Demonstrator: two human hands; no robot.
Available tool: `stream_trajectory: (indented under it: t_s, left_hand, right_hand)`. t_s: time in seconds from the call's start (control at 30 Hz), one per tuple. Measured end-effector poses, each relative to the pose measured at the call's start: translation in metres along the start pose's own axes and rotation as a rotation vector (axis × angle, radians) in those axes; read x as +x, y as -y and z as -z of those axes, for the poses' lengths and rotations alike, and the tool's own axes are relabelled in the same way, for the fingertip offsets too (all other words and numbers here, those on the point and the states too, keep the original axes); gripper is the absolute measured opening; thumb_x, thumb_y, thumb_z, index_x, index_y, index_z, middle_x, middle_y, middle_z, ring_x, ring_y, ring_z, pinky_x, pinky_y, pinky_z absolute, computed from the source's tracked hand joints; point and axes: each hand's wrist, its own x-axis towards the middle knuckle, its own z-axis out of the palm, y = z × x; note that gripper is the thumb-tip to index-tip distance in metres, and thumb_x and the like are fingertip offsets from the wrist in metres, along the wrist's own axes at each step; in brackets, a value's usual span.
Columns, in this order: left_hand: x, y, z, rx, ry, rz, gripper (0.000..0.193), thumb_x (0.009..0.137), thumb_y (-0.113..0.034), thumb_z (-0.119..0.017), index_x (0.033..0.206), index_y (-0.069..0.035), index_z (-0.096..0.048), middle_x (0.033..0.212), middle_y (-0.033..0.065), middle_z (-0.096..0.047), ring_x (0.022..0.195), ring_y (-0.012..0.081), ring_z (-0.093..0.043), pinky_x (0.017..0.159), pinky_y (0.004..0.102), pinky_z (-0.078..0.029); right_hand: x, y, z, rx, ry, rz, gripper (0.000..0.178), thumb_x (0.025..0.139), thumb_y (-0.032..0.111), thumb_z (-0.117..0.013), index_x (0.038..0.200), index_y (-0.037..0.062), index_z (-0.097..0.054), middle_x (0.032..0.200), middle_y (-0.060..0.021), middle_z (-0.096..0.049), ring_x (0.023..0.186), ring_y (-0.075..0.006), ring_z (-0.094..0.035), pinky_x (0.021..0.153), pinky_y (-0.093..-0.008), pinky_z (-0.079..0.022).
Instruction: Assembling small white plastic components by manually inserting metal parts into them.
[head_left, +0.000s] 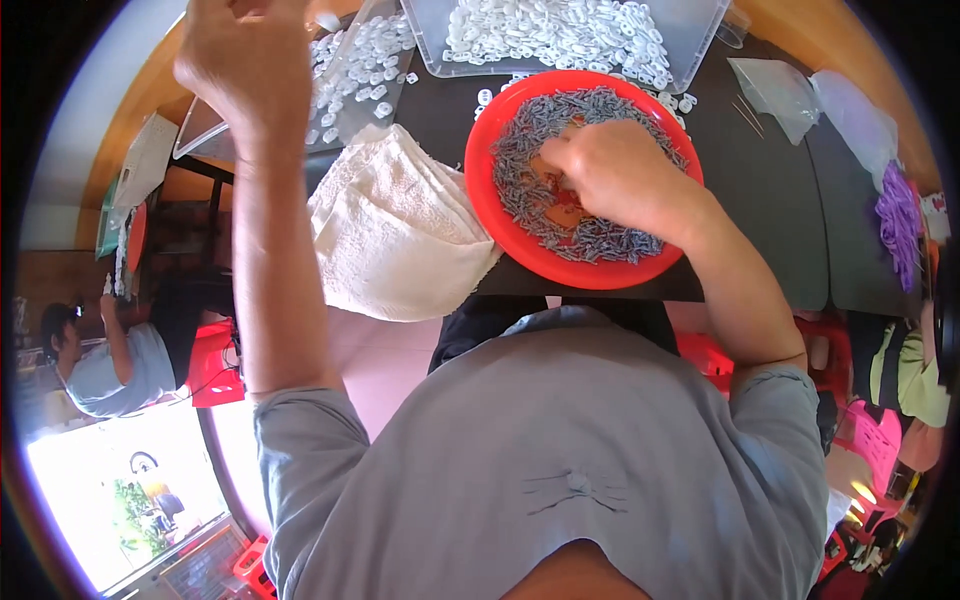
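Note:
A red plastic bowl (566, 272) holds many small grey screw-like pieces (530, 115), pushed mostly toward its sides, with bare red bottom showing in the middle. My right hand (615, 170) reaches into it from the right, fingers bent down and drawn together; whatever is between the fingertips is hidden. My left hand (245, 70) is raised at the upper left, near a clear tray (205, 140) of small white plastic pieces (365, 65). The top edge cuts off its fingers. Between my arms, a folded cream towel (400, 235) lies touching the bowl's left side.
Behind the bowl stands a clear bin (425, 45) of white plastic pieces, some spilled around it. Clear plastic bags (775, 95), thin sticks (748, 117) and purple strings (898, 225) lie to the right. Another person (115, 360) sits far left; pink stool (870, 440) at right.

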Motion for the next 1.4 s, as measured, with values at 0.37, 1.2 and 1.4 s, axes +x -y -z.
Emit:
stream_trajectory:
  t_s: [0.37, 1.2, 1.4]
  left_hand:
    - [-0.091, 0.036, -0.050, -0.215, 1.035, 0.167, 0.019, 0.075, -0.008, -0.069, 0.091, 0.002, -0.069, 0.074, 0.0091, -0.067, 0.068, 0.0134, -0.060, 0.066, 0.0285, -0.048]
    - [-0.092, -0.002, -0.039, -1.140, 0.780, 1.035, 0.011, 0.080, 0.001, -0.067, 0.090, 0.002, -0.063, 0.073, 0.0066, -0.063, 0.051, 0.0108, -0.054, 0.044, 0.0240, -0.041]
    - [-0.094, -0.030, -0.053, -1.451, 0.870, 1.243, 0.016, 0.088, -0.002, -0.062, 0.103, 0.004, -0.060, 0.078, 0.0088, -0.064, 0.063, 0.0142, -0.058, 0.052, 0.0266, -0.044]
  right_hand:
    - [0.000, -0.018, 0.018, 0.410, -0.355, -0.023, 0.009, 0.078, -0.001, -0.065, 0.080, -0.0022, -0.057, 0.075, -0.0056, -0.052, 0.064, -0.0155, -0.052, 0.061, -0.0292, -0.041]
    - [0.002, -0.021, 0.029, 1.011, -0.377, -0.286, 0.020, 0.088, 0.003, -0.055, 0.102, 0.0022, -0.069, 0.074, 0.0009, -0.061, 0.067, -0.0064, -0.055, 0.058, -0.0201, -0.042]
    - [0.001, -0.018, 0.036, 1.040, -0.504, -0.265, 0.023, 0.090, 0.006, -0.055, 0.110, 0.0035, -0.066, 0.072, 0.0011, -0.059, 0.066, -0.0050, -0.053, 0.056, -0.0194, -0.040]
